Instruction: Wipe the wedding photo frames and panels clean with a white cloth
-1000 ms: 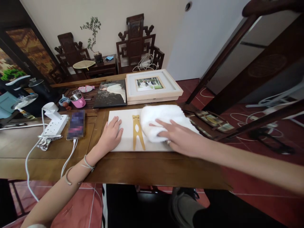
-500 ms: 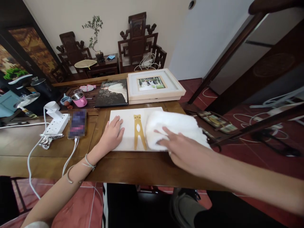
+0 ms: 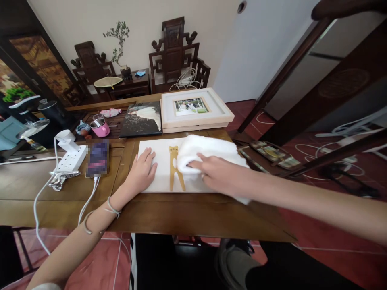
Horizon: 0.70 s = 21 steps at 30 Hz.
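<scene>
A flat white board [image 3: 161, 161] lies near the front edge of the wooden table. On it is a yellow figure [image 3: 172, 172] with an animal face and two long legs; whether it is printed or loose I cannot tell. My left hand [image 3: 141, 171] rests flat on the board's left side, fingers stretched out, holding nothing. A folded white towel [image 3: 208, 147] is gripped in my right hand [image 3: 216, 175], its fingers closed on the near side. The towel covers the board's right part and meets the figure's right edge.
A phone [image 3: 97, 158] on a charging cable and a power strip [image 3: 71, 158] are at left. Behind the board lie a dark photo panel [image 3: 142, 119] and a framed photo [image 3: 217, 110]. A pink mug [image 3: 100, 128] stands at the back left.
My right hand has moved the towel to the left and slightly away from me, up against the yellow figure. My left hand keeps its place on the board.
</scene>
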Available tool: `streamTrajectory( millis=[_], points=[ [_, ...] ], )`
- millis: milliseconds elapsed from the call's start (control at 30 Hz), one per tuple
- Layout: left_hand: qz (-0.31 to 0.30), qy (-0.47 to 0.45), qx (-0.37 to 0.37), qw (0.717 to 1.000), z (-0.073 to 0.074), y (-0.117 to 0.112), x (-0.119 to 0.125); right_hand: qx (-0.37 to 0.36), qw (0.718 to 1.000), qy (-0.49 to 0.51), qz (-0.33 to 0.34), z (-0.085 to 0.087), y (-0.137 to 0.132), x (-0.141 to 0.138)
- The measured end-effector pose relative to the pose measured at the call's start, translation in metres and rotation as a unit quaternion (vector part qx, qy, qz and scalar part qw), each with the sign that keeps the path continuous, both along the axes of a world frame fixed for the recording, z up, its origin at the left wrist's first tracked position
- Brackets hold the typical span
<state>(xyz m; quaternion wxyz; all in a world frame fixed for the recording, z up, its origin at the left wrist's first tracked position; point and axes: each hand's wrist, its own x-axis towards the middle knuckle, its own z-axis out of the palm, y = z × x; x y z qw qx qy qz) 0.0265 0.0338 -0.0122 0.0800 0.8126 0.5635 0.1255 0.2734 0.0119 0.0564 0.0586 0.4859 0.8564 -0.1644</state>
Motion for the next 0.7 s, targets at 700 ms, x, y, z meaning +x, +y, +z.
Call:
streamTrajectory(
  millis=[700],
  points=[
    [-0.008,-0.003,0.002,1.000,0.000,0.000,-0.001,0.028,0.981,-0.002,0.190,-0.012,-0.046,-0.025]
  ],
)
